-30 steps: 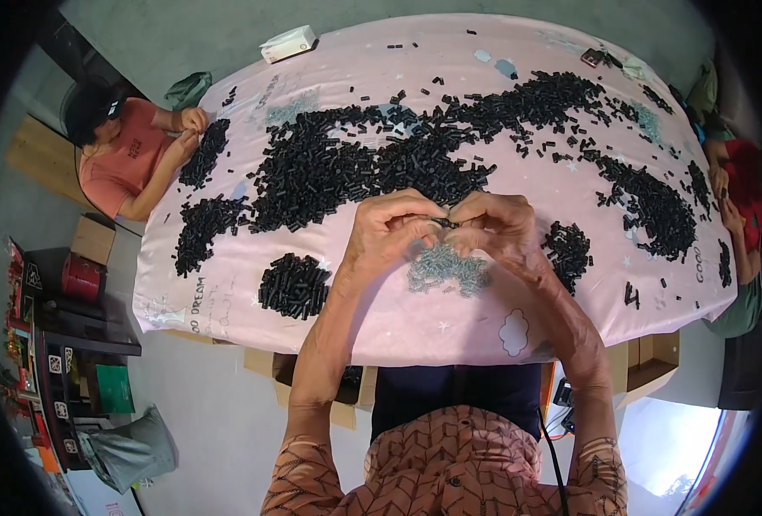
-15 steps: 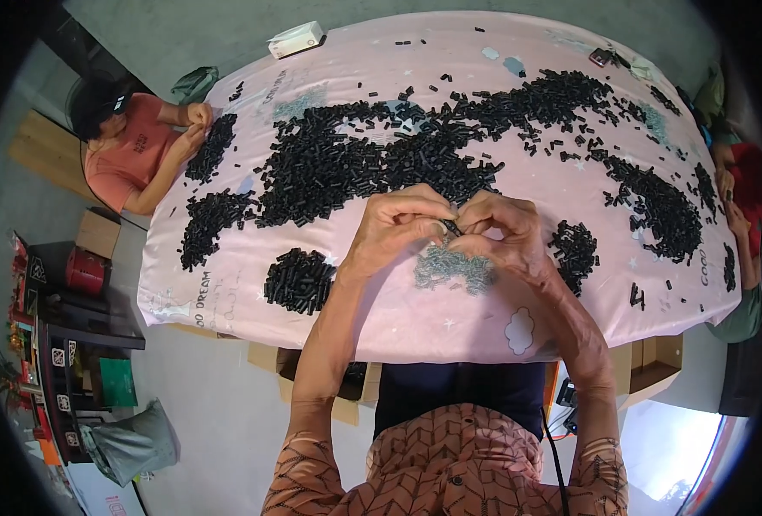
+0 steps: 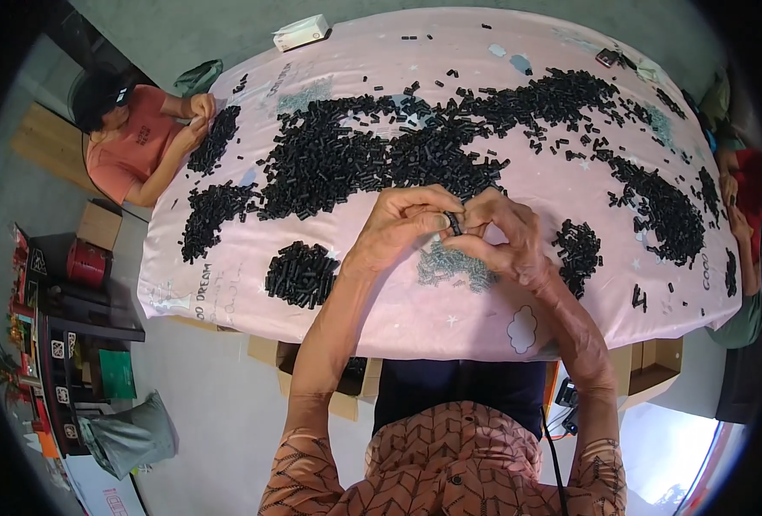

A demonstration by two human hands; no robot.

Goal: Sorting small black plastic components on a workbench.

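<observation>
A: State the location of the black part (image 3: pixel 453 224).
B: Between the fingertips of both hands, near the clear pieces (image 3: pixel 458 267) on the pink cloth (image 3: pixel 381 335).
A: Finger state?
B: Left hand (image 3: pixel 404 225): thumb and forefinger closed on the part. Right hand (image 3: pixel 503 236): fingers bent against it; whether they grip cannot be told.
A: Adjacent items?
B: A left pile (image 3: pixel 302 273), a right pile (image 3: pixel 578 258), and the main heap (image 3: pixel 329 163) beyond the hands.
</observation>
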